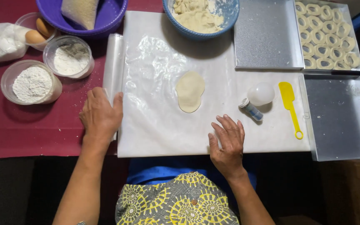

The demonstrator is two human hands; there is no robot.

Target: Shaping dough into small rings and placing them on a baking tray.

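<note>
Left hand [100, 114] lies flat, fingers together, palm down on the left edge of the clear plastic sheet [167, 125], right where the sheet's rolled-up end sits, apparently pinning it so it stays taut on the table. Right hand [228, 139] is spread, fingers fanned, pressing the sheet near its front edge; neither hand holds anything. Flattened oval of dough [189, 90] sits mid-sheet, between and beyond both hands, touching neither. Right of the dough, near the sheet's right edge: small round white cutter [261, 93], a small blue-capped tube [251, 109] just beside it, and a yellow spatula [290, 108], all within easy reach of the right hand. Blue bowl [226, 21] of dough stands at the sheet's far edge. Three metal trays at the table's right end: bare tray [267, 37], tray [353, 41] filled with dough rings at the far right corner, bare tray [340, 121] at the near right. On the red tablecloth [30, 129] at the left: two tubs of flour [32, 83], [69, 58], a cup with eggs [36, 31], a bag of white powder [1, 43], purple bowl [109, 18] holding a bag.
</note>
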